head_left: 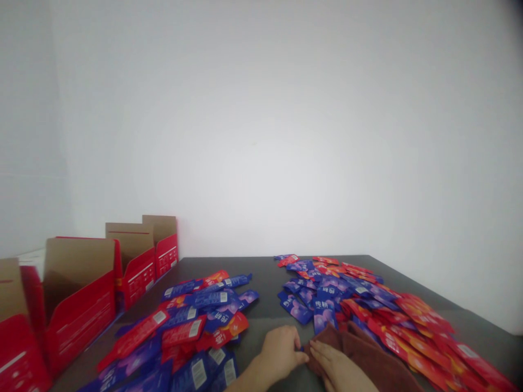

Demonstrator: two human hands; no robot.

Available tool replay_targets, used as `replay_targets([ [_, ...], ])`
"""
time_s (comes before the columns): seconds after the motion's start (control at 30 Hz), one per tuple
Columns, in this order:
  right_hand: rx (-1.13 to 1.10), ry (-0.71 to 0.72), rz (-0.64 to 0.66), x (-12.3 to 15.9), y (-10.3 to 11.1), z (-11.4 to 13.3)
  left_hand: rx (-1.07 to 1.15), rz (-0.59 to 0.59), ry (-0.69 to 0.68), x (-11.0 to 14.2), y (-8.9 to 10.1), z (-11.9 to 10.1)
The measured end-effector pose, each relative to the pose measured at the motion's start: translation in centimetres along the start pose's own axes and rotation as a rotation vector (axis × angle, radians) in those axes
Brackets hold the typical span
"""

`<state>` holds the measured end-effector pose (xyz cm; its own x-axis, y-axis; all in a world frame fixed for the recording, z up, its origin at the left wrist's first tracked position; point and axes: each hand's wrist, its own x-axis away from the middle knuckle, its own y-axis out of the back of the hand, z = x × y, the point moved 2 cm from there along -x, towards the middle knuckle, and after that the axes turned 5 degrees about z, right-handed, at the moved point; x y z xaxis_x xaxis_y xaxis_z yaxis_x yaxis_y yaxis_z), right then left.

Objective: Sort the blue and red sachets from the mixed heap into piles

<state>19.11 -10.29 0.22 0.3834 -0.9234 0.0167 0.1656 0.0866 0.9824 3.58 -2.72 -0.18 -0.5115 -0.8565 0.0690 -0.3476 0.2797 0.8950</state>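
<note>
My left hand (pixel 281 351) is closed low in the middle of the view, thumb and fingers pinched together. A tiny dark blue bit shows at its fingertips, too small to name, right beside the edge of a brown cloth (pixel 370 354). My right hand (pixel 333 363) lies over the near left edge of this cloth, its fingers together and gripping the fabric. The cloth is bunched and spreads to the right, against a pile of blue and red printed sachets (pixel 327 296). Another sachet pile (pixel 204 313) is to the left of my left hand.
Several open red cardboard boxes (pixel 81 310) with brown inner flaps stand in a row along the left side. The dark table (pixel 261 294) shows between the two sachet piles. A white wall (pixel 261 136) rises behind its far edge.
</note>
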Motion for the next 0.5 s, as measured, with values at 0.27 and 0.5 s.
replay_targets([
  [0.27,0.023,-0.168,-0.121,0.2,-2.3,-5.7,0.030,-0.028,-0.035,0.7,0.0,-0.1],
  [0.5,0.015,-0.039,-0.052,0.6,-0.8,-1.7,-0.010,-0.024,-0.082,0.3,0.0,-1.1],
])
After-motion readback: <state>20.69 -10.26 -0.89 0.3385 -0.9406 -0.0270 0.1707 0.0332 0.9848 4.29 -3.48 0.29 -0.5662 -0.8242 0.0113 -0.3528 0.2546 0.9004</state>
